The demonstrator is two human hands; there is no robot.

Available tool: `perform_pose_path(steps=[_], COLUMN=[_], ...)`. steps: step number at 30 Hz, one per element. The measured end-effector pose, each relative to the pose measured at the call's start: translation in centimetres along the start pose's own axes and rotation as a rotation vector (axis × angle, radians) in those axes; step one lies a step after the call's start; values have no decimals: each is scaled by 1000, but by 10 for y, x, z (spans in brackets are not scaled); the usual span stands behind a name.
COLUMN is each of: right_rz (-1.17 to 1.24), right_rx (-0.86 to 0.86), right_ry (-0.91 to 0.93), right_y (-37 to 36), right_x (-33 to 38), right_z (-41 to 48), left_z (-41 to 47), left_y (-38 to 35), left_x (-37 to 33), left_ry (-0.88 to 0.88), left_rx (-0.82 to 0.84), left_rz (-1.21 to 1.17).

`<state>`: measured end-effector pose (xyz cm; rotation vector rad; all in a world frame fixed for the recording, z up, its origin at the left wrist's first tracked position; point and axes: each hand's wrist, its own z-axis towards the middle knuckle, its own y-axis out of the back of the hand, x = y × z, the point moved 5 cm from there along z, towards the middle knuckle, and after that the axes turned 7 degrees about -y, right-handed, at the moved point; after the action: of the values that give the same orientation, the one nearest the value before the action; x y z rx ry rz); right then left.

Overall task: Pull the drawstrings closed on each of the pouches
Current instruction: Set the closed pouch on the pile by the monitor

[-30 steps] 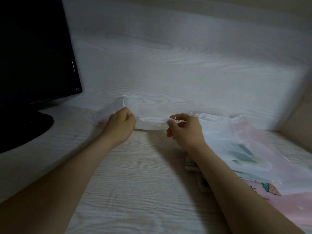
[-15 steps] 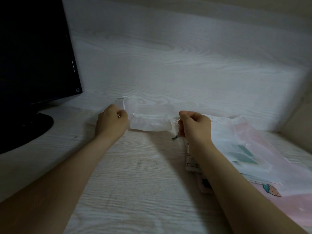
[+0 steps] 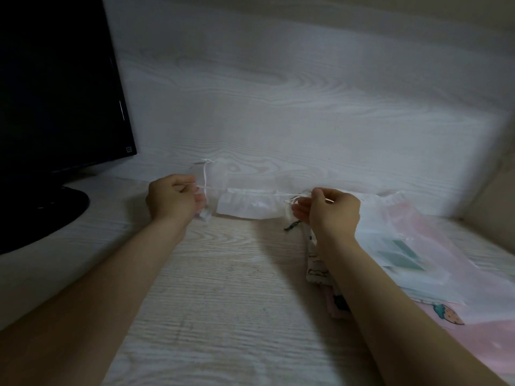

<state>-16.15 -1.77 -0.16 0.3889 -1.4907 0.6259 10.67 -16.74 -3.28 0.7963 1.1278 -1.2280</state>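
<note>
Nearest you, both forearms reach out over the pale wood-grain table [image 3: 237, 288]. Under your right forearm lies a patterned pouch [image 3: 315, 270], at the edge of the pile of pouches [image 3: 418, 254] spread along the right side. By the look of their flat, wide mouths, those are not yet drawn.

Further out, your left hand [image 3: 171, 197] has its fingers [image 3: 189, 181] curled round the left cord [image 3: 207, 188]. Your right hand [image 3: 333, 213] pinches the right cord [image 3: 284, 194] between thumb and forefinger, the other fingers loosely bent and holding nothing. Between your hands sits the white pouch [image 3: 248, 206], resting on the table with its top hem partly gathered and both cords running out taut to either side.

To finish this one well, pull the two cords straight apart, level with the hem and with even force. That way the gathers bunch toward the middle and the pouch does not slide to one side. The fabric looks light, so a slow pull should serve better than a jerk. Stop once the mouth puckers shut.

Just behind your left hand a sheer pouch [image 3: 217, 174] stands against the wall panel [image 3: 306, 121]; whether it is fully closed is hard to tell. Far left is a dark monitor [image 3: 55, 93].
</note>
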Motion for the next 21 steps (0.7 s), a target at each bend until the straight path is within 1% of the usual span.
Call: perform_pose_path(steps=[4, 7, 9, 11, 14, 16, 18, 21], right_rz=[-52, 99, 205, 253, 253, 213, 151, 166], right_rx=[-41, 24, 73, 101, 112, 105, 72, 40], right_ry=[5, -58, -72, -69, -45, 9, 58, 34], right_y=[4, 2, 0, -2, -6, -7, -7, -7], right_x=[2, 0, 1, 3, 2, 1, 0, -4], right_z=[0, 0, -1, -3, -3, -1, 0, 3], left_z=[3, 2, 4, 7, 9, 8, 7, 4], left_y=[7, 6, 4, 2, 1, 1, 1, -2], left_x=[4, 7, 10, 12, 11, 9, 9, 10], left_ry=[8, 16, 22, 8, -7, -2, 42, 152], left_rx=[-90, -100, -95, -88, -91, -99, -114, -157], left_rz=[-53, -78, -74, -57, -56, -63, -127, -308])
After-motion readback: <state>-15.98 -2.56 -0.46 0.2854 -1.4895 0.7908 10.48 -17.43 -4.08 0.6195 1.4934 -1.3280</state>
